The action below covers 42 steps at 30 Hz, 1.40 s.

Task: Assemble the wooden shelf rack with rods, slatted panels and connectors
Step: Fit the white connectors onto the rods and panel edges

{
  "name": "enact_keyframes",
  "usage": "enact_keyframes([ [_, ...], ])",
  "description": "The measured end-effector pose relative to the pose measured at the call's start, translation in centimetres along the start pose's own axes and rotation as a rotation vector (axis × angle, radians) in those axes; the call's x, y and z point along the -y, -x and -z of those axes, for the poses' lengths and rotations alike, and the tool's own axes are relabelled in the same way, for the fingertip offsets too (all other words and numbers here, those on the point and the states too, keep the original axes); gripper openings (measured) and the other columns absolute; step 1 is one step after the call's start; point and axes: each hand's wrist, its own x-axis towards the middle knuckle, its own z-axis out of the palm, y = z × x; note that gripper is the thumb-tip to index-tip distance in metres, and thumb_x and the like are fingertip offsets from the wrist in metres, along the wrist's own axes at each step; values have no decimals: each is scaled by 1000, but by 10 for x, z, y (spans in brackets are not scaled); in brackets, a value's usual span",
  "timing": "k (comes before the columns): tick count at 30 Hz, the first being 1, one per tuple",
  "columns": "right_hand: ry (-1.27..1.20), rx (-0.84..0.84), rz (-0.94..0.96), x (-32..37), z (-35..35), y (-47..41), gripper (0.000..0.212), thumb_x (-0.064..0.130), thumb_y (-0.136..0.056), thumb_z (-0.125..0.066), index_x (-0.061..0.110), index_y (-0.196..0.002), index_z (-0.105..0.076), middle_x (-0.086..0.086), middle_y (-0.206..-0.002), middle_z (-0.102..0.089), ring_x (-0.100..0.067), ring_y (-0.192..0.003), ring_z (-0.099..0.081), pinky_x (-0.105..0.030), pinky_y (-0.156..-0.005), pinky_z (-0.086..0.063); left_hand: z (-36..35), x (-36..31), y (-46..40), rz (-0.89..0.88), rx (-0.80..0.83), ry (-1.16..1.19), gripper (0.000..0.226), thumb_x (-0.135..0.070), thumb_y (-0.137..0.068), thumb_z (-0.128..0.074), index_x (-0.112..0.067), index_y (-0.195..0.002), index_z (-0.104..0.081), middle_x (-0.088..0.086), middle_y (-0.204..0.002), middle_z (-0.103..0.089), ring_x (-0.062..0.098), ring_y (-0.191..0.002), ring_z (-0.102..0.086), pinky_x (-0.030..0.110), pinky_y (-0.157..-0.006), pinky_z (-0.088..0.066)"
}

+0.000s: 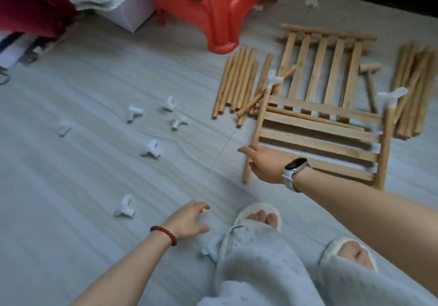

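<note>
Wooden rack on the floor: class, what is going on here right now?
A person stands over a half-built rack: a slatted panel between two rods topped with white connectors. The right hand reaches open toward its near rod; the left hand hangs open, holding nothing. Loose rods, another slatted panel and spare connectors lie around.

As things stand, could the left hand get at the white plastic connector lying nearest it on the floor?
Probably yes. The left hand is open and holds nothing, and only bare grey floor lies between it and the white plastic connector just to its left.
</note>
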Motion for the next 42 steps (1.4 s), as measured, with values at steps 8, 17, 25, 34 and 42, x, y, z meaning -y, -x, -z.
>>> enact_keyframes([
  [8,-32,50,-69,10,-22,0,49,17,-97,-37,21,-144,-26,-7,-136,-42,-28,-109,-51,-31,-71,-39,-58,8,5,-101,-51,-46,27,-17,-87,-54,-18,-114,-55,0,-109,-47,23,-97,-56,28,-80,-42],
  [17,-449,-1,-246,-5,12,9,39,21,-98,-42,15,-136,-42,-8,-123,-58,-23,-106,-56,-31,-88,-45,33,-67,-42,-169,-622,199,20,-30,-82,-67,-22,-100,-62,-12,-88,-56,8,-77,-58,20,-67,-40],
  [25,-1172,-197,-549,-53,34,45,21,26,-97,-49,15,-114,-52,-7,-101,-58,-19,-84,-58,-23,-68,-50,47,-169,-69,-434,-721,344,26,-31,-77,-75,-17,-96,-65,-12,-79,-60,8,-72,-60,25,-67,-48],
  [34,-1072,-337,-703,-103,-6,86,24,26,-96,-47,3,-105,-49,-15,-99,-60,-29,-86,-67,-42,-81,-53,15,-160,-117,-86,-639,145,66,-33,-83,-67,-10,-137,-37,11,-139,-38,30,-127,-35,42,-101,-32],
  [42,-1145,-362,-743,-119,-20,111,18,20,-93,-52,5,-104,-49,-22,-103,-58,-24,-79,-63,-37,-74,-51,30,-150,-141,191,-368,592,21,-11,-90,-57,-1,-108,-62,16,-105,-64,32,-101,-58,34,-86,-45],
])
